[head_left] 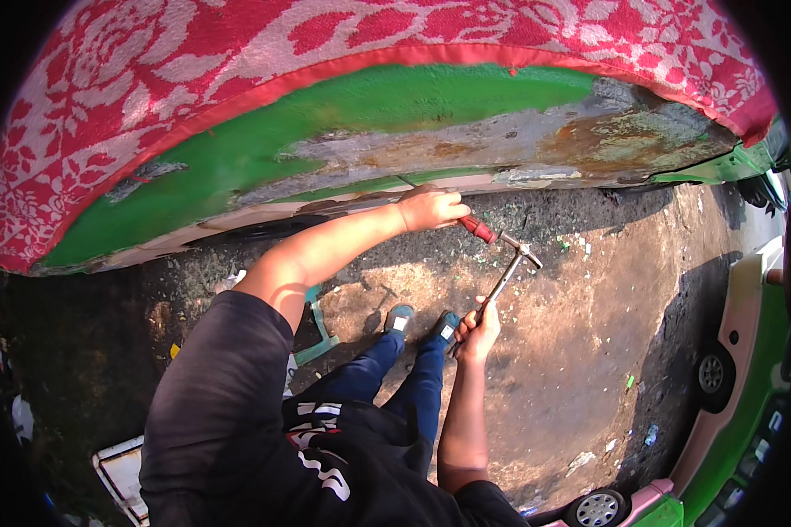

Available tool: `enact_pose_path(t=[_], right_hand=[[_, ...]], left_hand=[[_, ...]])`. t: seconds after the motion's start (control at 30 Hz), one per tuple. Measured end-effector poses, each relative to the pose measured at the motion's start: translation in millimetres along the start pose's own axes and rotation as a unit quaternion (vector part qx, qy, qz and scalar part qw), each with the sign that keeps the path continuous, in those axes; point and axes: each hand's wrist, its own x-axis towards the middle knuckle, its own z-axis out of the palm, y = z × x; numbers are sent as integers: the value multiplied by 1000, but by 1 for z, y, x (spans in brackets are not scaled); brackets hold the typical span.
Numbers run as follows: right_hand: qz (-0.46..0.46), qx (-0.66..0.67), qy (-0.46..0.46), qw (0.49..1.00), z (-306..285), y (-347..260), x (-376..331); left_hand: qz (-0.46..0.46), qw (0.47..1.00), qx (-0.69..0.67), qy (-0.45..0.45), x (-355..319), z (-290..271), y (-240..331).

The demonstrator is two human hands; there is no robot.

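A red-handled screwdriver is gripped in my left hand, close to the lower edge of a green body panel. Its thin shaft slants up toward the panel's pale lower strip; the hand hides the middle of it. My right hand is closed around the handle of a metal hammer. The hammer's head lies by the butt end of the red handle; whether they touch I cannot tell. Grey and rusty bare patches show through the panel's green paint.
A red and white floral cloth drapes over the panel's top. Below, a green frame-like piece lies by my feet on stained ground with scattered debris. A pink and green vehicle stands at right. At lower left is a white-edged board.
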Motion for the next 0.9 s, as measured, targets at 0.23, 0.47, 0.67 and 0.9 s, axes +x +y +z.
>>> enact_pose_path(t=[0.23,0.47,0.67,0.9], right_hand=[[6,13,0,1000,-6,0,1],[-12,-15,-16,1000,-6,0,-8],[-132,-52,-22,990,-8,14,-25],[-311,-303,20,901,-3,53,-38]], left_hand=[[9,998,-60,-33,-3,-10,6],[29,997,-62,-26,-3,-2,-6],[79,995,-60,-6,-9,-2,-4],[67,993,-77,51,-3,-11,-8]])
